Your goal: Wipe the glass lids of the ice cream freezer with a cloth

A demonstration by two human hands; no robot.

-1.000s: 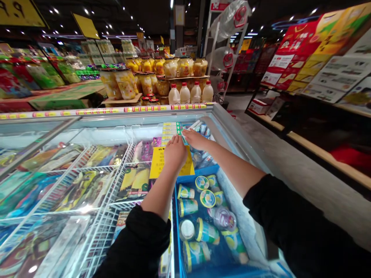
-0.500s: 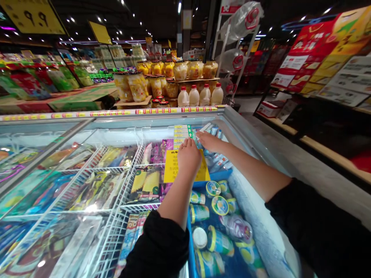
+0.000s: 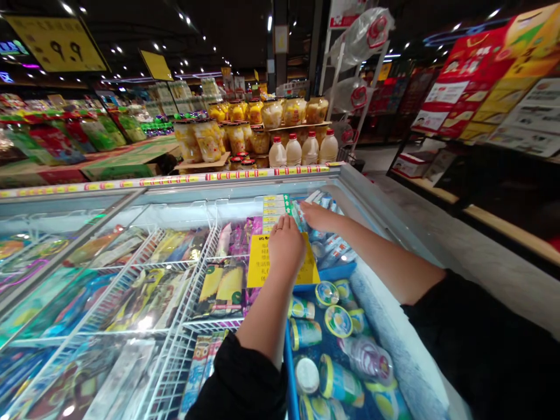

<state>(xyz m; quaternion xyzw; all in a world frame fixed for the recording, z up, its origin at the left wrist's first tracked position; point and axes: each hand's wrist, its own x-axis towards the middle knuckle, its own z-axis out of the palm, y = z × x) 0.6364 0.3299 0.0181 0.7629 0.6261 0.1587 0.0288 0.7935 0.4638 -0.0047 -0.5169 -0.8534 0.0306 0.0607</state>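
My left hand (image 3: 287,246) lies over a yellow sign (image 3: 259,268) with printed text, its fingers stretched forward and close together. Its fingertips reach a white card (image 3: 272,211) with yellow price tags and a green strip marked with arrows. A ring is on one finger. Beside the card's green edge is my right hand (image 3: 318,217), palm down with fingers extended among wrapped packs (image 3: 333,248). Its fingertips are partly lost against the packs, and no held item shows. Below both hands, a blue bin (image 3: 306,287) holds several ice cream cups (image 3: 338,321), some lying on their sides.
White wire dividers (image 3: 175,326) split the chest freezer into compartments of wrapped ice creams (image 3: 221,286). A sliding glass lid (image 3: 74,245) covers the left side. Behind the freezer rim (image 3: 236,175) stand fruit jars (image 3: 205,141) and white bottles (image 3: 293,150). Boxed goods (image 3: 455,87) fill a shelf at right.
The view has shifted slightly, so the freezer's contents appear a little lower. Both hands keep nearly the same place by the card.
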